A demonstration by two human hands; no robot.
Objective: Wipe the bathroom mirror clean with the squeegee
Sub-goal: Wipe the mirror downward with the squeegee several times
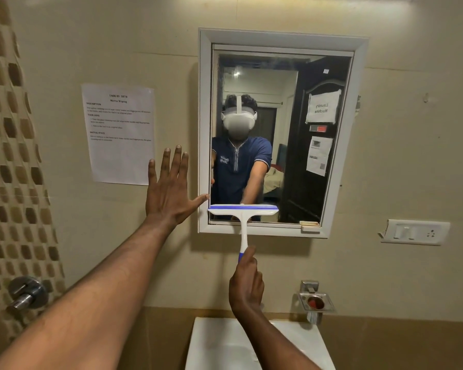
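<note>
Head view shows two bare forearms reaching up over one white washbasin (214, 343), whose front is cut off by the bottom edge. Right hand (246, 287) is wrapped round the blue grip of one squeegee (243, 222), handle upright, blade lying level against the bottom left of the mirror (292, 156) glass. Left hand (170, 188) is spread wide and flat on the wall, thumb tip touching the white mirror frame (204, 129). One printed sheet (119, 132) hangs left of it; its small text is unreadable. One switch plate (414, 232) sits right.
</note>
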